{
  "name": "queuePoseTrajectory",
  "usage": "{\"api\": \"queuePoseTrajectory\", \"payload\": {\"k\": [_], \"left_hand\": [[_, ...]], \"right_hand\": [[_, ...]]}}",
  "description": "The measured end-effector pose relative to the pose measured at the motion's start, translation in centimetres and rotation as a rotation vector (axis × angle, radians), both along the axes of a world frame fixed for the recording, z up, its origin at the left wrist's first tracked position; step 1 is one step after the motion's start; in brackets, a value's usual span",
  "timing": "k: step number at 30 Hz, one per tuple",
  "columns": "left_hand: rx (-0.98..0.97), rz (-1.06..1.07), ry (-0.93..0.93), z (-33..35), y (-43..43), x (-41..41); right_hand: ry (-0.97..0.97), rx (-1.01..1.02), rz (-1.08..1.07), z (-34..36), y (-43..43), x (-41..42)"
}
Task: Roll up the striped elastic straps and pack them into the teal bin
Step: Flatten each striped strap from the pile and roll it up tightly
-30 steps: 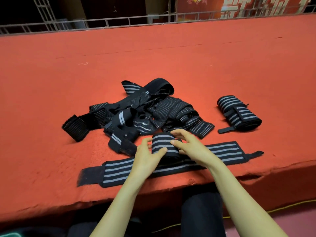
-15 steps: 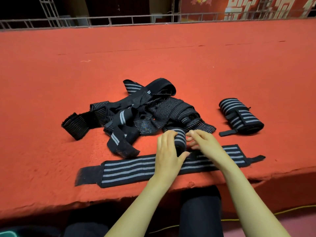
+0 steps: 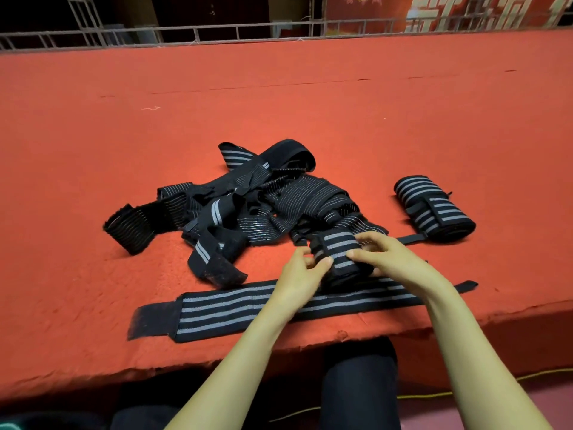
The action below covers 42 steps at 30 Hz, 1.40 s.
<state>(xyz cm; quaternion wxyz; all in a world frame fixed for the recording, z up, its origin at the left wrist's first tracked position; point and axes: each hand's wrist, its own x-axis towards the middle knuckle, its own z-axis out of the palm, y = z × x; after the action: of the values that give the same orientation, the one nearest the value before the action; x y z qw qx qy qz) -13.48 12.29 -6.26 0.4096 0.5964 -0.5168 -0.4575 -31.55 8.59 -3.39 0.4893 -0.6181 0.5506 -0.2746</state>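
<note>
Red felt (image 3: 403,135) covers the whole platform, with wide bare room on the far side up to a metal railing (image 3: 217,31). The near edge (image 3: 496,315) is ragged and runs just in front of the person's forearms. One strap (image 3: 229,308) lies flat and stretched out along that edge, close to it, its dark fuzzy end pointing left.

Touching its far side is one small roll (image 3: 338,249), held between both hands. The left hand (image 3: 297,274) pinches the roll's left end with curled fingers. The right hand (image 3: 390,259) curls over the right side, thumb on top.

Behind the hands sits one tangled pile (image 3: 263,206) of black straps; how many are in it I cannot tell. One finished roll (image 3: 434,209) lies to the right, apart from the pile, with its tab trailing toward the right hand. Bare felt lies open left of the pile and right of the finished roll. Below the platform, one yellow cable (image 3: 434,395) crosses the floor.
</note>
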Motion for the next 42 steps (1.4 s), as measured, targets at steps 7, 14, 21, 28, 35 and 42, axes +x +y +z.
{"api": "queuePoseTrajectory", "payload": {"k": [7,14,21,28,35,42], "left_hand": [[-0.309,-0.019,-0.028,-0.9,-0.7,1.4],[-0.213,-0.22,0.037,-1.4,-1.6,3.1],[-0.156,-0.285,-0.028,-1.2,-3.0,3.5],[-0.23,-0.198,-0.077,-0.6,-2.3,2.4],[-0.119,-0.252,0.107,3.0,-4.0,-3.6],[0.049,-0.281,0.236,5.6,-7.4,-9.6]], "right_hand": [[-0.176,-0.204,0.167,-1.0,0.6,0.6],[0.011,-0.317,0.149,-1.5,0.1,1.3],[0.033,-0.367,0.126,-2.5,-0.2,0.9],[-0.203,-0.275,0.046,-3.1,0.0,0.4],[-0.447,-0.155,-0.197,-0.5,0.2,-3.8],[-0.308,-0.203,-0.283,2.1,-2.6,-8.2]]}}
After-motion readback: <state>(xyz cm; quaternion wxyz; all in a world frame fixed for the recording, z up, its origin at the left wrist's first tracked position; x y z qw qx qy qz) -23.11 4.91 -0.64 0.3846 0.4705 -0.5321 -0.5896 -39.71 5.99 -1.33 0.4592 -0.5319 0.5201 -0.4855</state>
